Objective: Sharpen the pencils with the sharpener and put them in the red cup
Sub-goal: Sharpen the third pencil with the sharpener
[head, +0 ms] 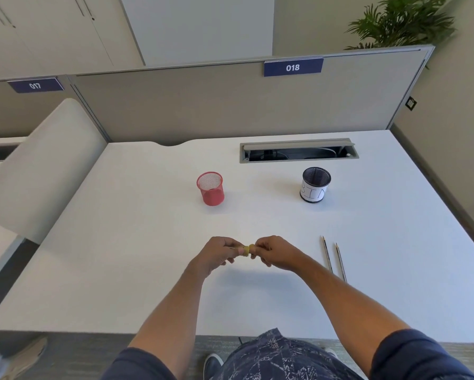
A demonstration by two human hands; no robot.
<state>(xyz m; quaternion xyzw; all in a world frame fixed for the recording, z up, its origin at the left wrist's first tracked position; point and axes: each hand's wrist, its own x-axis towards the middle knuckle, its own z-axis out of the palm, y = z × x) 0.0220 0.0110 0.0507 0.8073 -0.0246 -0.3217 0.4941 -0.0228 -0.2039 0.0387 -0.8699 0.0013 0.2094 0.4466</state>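
left hand [216,255] pinches a pencil [234,246], right hand [271,252] grips the yellow sharpener [246,250] (axis running nine to three); red cup [210,188] lies at twelve, left hand nearer.

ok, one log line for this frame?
left hand: pencil | right hand: yellow sharpener | two pencils on desk | red cup looks empty
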